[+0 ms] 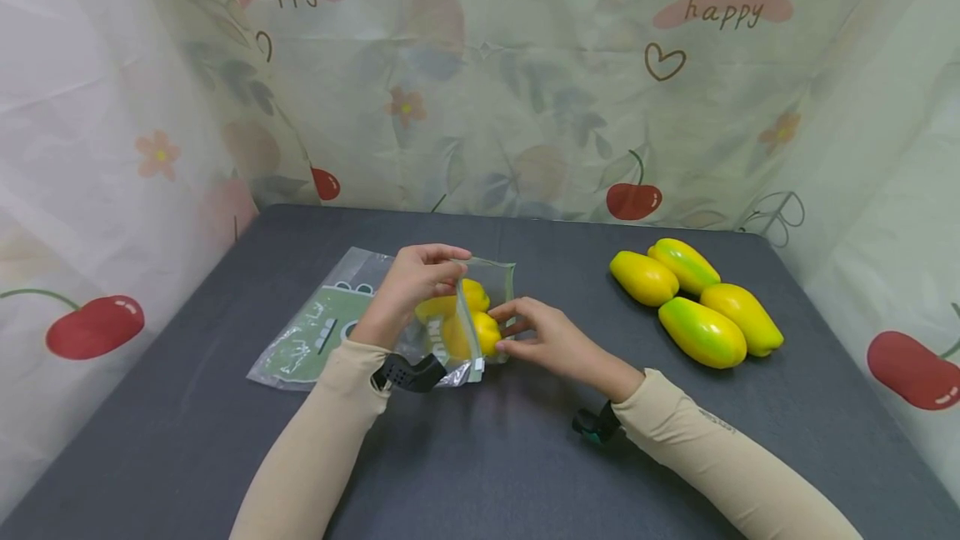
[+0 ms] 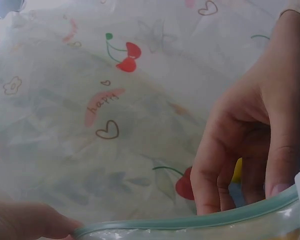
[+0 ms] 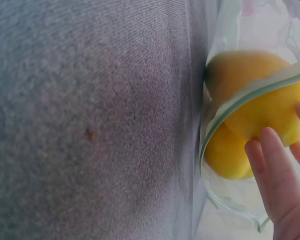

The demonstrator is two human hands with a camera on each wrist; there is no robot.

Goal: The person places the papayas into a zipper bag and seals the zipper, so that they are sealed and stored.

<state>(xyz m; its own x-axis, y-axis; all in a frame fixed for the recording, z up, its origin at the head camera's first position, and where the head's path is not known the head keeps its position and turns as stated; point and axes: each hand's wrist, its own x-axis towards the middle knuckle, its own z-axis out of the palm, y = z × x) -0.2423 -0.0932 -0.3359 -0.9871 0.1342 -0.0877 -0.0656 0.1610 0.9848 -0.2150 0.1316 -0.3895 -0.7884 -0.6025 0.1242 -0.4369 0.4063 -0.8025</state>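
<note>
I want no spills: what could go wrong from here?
The yellow fruits in the clear bag sit close to its open mouth, so one might roll out if tipped. The left hand pinches the bag's edge; should it slip, the mouth could sag onto the right hand. The four loose fruits lie close together on the table, so lifting one might set another rolling.
</note>
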